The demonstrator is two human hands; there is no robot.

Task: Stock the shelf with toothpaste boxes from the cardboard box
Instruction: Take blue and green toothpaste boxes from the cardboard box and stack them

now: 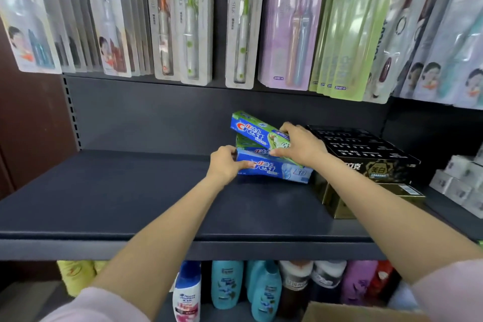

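Three toothpaste boxes sit stacked toward the right of the dark shelf [130,191], worked by two bare hands.

Left hand [226,165]: at the left end of the stack, fingers curled round the end of the bottom blue box [274,168], thumb lying along its front face.

Bottom blue box: flat on the shelf, long side toward the camera; blue with a pale panel at its right end and a white-and-red Crest logo.

Middle box [245,141]: green edge showing only between the other two; the rest is hidden.

Top green-and-blue box [254,130]: tilted, left end raised and angled toward the back panel, right end down under the right hand; blue front with Crest logo, green top face and green right portion.

Right hand [300,145]: on the right end of the top box, fingers bent over it and gripping it.

Black-and-gold cartons [366,162]: just beside the stack on its right, touching or nearly so.

White small boxes [460,185]: far right of the shelf.

Above: hanging toothbrush packs [243,21]. Below the shelf: shampoo bottles [227,285]. Bottom right corner: edge of the cardboard box [339,312].
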